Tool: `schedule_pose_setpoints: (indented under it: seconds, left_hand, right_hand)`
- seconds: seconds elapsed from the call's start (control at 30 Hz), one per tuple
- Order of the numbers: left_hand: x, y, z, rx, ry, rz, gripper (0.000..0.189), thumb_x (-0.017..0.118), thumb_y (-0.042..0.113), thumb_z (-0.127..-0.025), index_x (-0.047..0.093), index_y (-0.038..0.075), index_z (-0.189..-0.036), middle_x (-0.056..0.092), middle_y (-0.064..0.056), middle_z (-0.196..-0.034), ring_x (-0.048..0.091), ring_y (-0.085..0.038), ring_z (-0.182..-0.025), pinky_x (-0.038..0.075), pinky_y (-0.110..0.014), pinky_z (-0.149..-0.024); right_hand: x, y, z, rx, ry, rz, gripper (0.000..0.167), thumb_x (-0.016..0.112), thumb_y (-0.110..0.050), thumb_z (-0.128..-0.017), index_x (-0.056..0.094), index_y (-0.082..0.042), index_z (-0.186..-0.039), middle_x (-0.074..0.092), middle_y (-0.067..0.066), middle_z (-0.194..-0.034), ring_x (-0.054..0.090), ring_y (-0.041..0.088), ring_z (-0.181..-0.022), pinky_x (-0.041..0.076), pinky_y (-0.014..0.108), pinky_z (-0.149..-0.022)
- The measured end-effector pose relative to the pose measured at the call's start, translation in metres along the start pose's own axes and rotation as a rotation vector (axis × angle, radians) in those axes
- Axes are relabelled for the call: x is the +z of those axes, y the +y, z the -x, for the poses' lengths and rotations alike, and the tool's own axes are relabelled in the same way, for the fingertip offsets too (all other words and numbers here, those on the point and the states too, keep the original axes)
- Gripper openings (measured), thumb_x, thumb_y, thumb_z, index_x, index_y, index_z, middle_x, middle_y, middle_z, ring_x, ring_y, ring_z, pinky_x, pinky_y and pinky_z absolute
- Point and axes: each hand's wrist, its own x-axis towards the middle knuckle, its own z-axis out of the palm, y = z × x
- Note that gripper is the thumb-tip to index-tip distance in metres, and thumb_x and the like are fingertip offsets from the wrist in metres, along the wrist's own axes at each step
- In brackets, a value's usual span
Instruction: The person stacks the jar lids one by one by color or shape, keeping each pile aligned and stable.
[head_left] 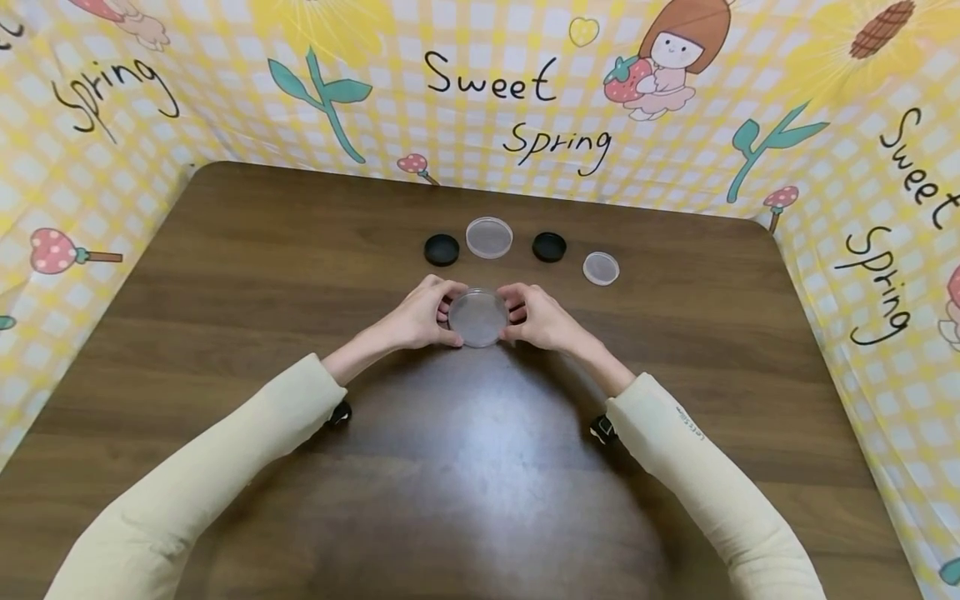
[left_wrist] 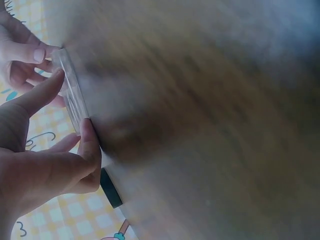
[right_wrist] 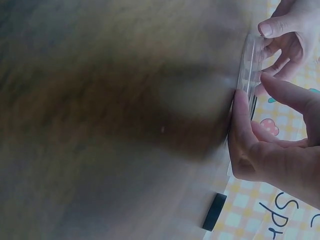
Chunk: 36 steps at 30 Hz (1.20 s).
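A clear, round, shallow petri dish (head_left: 478, 318) is held level between both hands, just in front of a row of other round pieces. The left hand (head_left: 429, 312) grips its left edge, thumb at the near side and fingers at the far side. Mirroring this, the right hand (head_left: 542, 317) pinches the right edge. Seen edge-on in the left wrist view, the transparent dish (left_wrist: 75, 97) shows a thin double wall. In the right wrist view, fingertips of both hands press on the rim of the dish (right_wrist: 250, 62), close over the table.
Behind the hands stand a black round dish (head_left: 442, 249), a larger clear dish (head_left: 489, 238), a second black dish (head_left: 550, 247) and a smaller clear dish (head_left: 601, 268). The brown wooden table (head_left: 225, 333) is bordered by a yellow checked cloth (head_left: 480, 108) at the back and sides.
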Motion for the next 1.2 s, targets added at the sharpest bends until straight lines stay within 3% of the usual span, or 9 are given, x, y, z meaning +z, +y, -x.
schedule_pose_setpoints:
  seconds: [0.37, 0.57, 0.9, 1.2]
  left_hand:
    - [-0.005, 0.003, 0.001, 0.002, -0.013, 0.048, 0.075, 0.083, 0.001, -0.071, 0.046, -0.004, -0.137, 0.04, -0.025, -0.123, 0.053, -0.031, -0.103, 0.05, -0.035, -0.089]
    - [-0.009, 0.002, 0.003, -0.01, 0.002, 0.087, 0.068, 0.081, 0.004, -0.075, 0.049, -0.003, -0.135, 0.043, -0.024, -0.121, 0.056, -0.032, -0.102, 0.05, -0.036, -0.088]
    - [-0.016, 0.001, -0.006, -0.028, 0.099, 0.026, 0.054, 0.079, 0.009, -0.08, 0.056, 0.001, -0.128, 0.052, -0.021, -0.118, 0.056, -0.031, -0.099, 0.049, -0.039, -0.085]
    - [-0.025, 0.001, -0.024, -0.051, 0.188, 0.034, 0.051, 0.073, 0.007, -0.084, 0.054, 0.0, -0.13, 0.049, -0.021, -0.117, 0.052, -0.031, -0.1, 0.046, -0.04, -0.084]
  right_hand:
    - [-0.01, -0.001, 0.002, 0.005, -0.038, -0.089, 0.06, 0.071, 0.004, -0.082, 0.044, 0.009, -0.136, 0.052, 0.025, -0.122, 0.057, 0.034, -0.107, 0.047, 0.039, -0.093]
    - [-0.018, 0.0, -0.002, -0.002, -0.045, -0.077, 0.051, 0.07, 0.004, -0.084, 0.049, 0.009, -0.131, 0.052, 0.024, -0.123, 0.057, 0.034, -0.107, 0.046, 0.039, -0.093]
    - [-0.025, 0.004, -0.017, 0.015, 0.018, -0.048, 0.046, 0.068, 0.001, -0.087, 0.052, 0.006, -0.129, 0.054, 0.021, -0.125, 0.057, 0.033, -0.11, 0.046, 0.038, -0.095]
    - [-0.03, 0.01, -0.027, 0.021, 0.098, -0.017, 0.048, 0.069, -0.001, -0.087, 0.052, 0.003, -0.131, 0.055, 0.018, -0.128, 0.057, 0.032, -0.11, 0.046, 0.039, -0.094]
